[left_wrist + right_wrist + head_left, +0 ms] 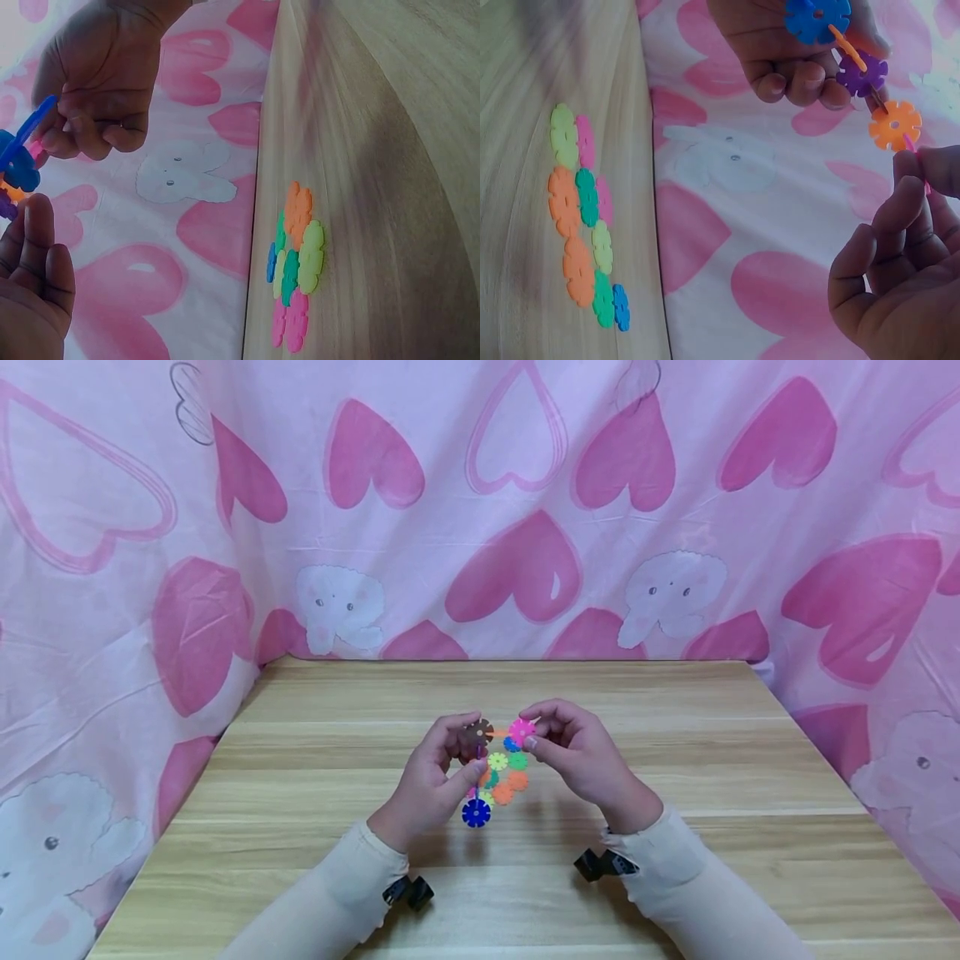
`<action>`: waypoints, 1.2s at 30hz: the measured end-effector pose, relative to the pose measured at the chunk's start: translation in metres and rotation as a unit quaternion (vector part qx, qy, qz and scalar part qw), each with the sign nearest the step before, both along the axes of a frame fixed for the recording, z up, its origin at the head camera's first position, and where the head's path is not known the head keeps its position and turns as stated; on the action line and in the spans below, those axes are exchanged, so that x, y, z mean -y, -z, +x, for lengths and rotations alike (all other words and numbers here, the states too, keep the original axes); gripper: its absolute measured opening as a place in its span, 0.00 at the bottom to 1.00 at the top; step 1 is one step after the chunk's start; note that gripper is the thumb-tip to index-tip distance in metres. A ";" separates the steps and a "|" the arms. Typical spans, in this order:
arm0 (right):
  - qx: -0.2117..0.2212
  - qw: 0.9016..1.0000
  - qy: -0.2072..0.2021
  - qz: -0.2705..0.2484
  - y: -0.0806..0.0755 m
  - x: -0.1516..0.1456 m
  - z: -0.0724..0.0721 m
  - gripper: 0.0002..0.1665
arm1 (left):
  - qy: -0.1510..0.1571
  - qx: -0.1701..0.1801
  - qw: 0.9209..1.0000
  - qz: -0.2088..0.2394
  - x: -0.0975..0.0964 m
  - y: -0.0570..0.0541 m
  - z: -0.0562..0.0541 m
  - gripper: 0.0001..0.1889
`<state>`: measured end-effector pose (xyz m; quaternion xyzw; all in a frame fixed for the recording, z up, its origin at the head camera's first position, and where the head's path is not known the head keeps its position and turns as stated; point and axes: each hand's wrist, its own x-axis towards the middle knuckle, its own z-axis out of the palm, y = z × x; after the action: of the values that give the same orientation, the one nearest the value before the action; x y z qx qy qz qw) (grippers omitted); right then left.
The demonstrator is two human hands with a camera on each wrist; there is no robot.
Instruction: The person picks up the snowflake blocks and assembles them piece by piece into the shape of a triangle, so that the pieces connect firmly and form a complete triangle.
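A chain of slotted snowflake discs hangs between both hands over the table. My left hand (431, 781) holds it near the brown disc (483, 732), with the dark blue disc (476, 813) dangling below. Between thumb and fingertips, my right hand (588, 764) pinches the pink disc (522, 732) at the chain's other end. In the right wrist view the pink disc sits against an orange disc (895, 126); beyond it are a purple disc (861, 73), an orange edge-on disc (847, 48) and a blue disc (817, 16).
Several loose discs lie on the wooden table (337, 710) beneath the hands, among them an orange disc (578, 271), a teal disc (586, 197), a yellow disc (310, 257) and a blue disc (621, 307). A pink heart-patterned cloth (420, 552) hangs behind the table.
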<state>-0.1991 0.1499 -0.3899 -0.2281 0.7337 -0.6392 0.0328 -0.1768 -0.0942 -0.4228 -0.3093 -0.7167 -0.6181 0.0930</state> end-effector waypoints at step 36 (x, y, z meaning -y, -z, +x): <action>-0.064 0.998 0.010 -0.013 0.009 0.012 0.009 0.16 | -0.002 0.012 1.000 0.002 0.000 -0.002 0.008 0.30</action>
<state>-0.1902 0.1383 -0.3989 -0.2617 0.7283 -0.6329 -0.0234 -0.1685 -0.0938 -0.4207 -0.3003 -0.7172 -0.6229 0.0862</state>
